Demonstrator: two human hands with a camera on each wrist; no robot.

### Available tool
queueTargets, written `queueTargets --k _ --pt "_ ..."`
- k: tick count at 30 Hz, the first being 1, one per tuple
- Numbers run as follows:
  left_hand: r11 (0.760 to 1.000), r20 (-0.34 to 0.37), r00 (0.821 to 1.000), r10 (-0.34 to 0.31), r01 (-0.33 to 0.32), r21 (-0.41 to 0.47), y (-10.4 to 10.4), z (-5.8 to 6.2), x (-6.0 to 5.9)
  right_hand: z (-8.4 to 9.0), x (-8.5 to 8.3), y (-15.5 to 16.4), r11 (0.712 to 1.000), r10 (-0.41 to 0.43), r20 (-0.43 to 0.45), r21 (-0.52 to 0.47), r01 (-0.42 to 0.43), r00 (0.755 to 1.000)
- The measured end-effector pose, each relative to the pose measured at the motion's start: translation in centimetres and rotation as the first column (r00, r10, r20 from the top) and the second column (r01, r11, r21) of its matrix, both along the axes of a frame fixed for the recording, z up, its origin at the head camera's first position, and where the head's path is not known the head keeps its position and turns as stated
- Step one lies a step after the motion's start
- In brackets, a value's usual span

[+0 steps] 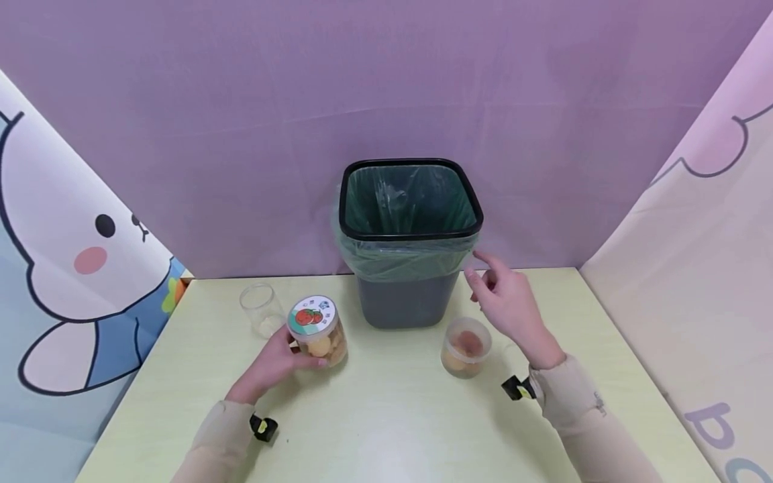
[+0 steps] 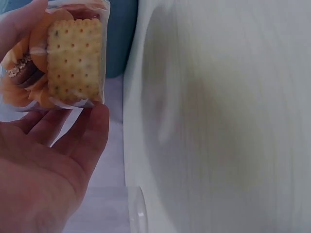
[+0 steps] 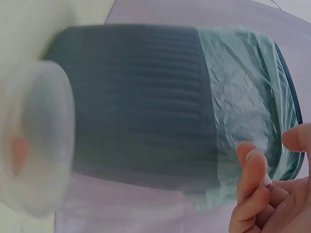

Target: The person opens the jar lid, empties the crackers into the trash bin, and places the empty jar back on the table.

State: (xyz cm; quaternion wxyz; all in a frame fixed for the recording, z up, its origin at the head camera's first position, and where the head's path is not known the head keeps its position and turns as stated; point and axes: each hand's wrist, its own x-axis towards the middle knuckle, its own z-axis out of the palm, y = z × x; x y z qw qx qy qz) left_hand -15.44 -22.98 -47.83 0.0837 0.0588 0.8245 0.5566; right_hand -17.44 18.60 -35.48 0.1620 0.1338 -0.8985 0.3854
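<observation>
My left hand grips a clear jar from its left side, thumb in front. The jar holds biscuits and other snacks, and its lid has a tomato picture. In the left wrist view, a square cracker shows through the wall, and the jar appears slightly off the table. My right hand hovers beside the bin, holding nothing, its index finger extended and the others loosely bent. Below it stands a frosted tub with brownish contents, blurred in the right wrist view.
A clear, colourless jar stands at the table's left rear. The bin has a black rim and a green liner bag. Behind it hangs a purple curtain, with printed cloths on both sides.
</observation>
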Motion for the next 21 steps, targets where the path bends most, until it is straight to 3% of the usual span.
queueTargets --k 7,21 --pt "0.999 -0.018 0.999 -0.028 0.028 0.039 1.4 0.5 1.1 -1.4 1.6 -1.3 0.999 0.048 0.038 0.011 -0.048 0.998" --pt "0.993 -0.067 0.992 -0.11 0.112 0.036 5.1 0.7 2.9 -3.3 3.7 -4.2 0.981 0.191 -0.029 -0.034 -0.192 0.981"
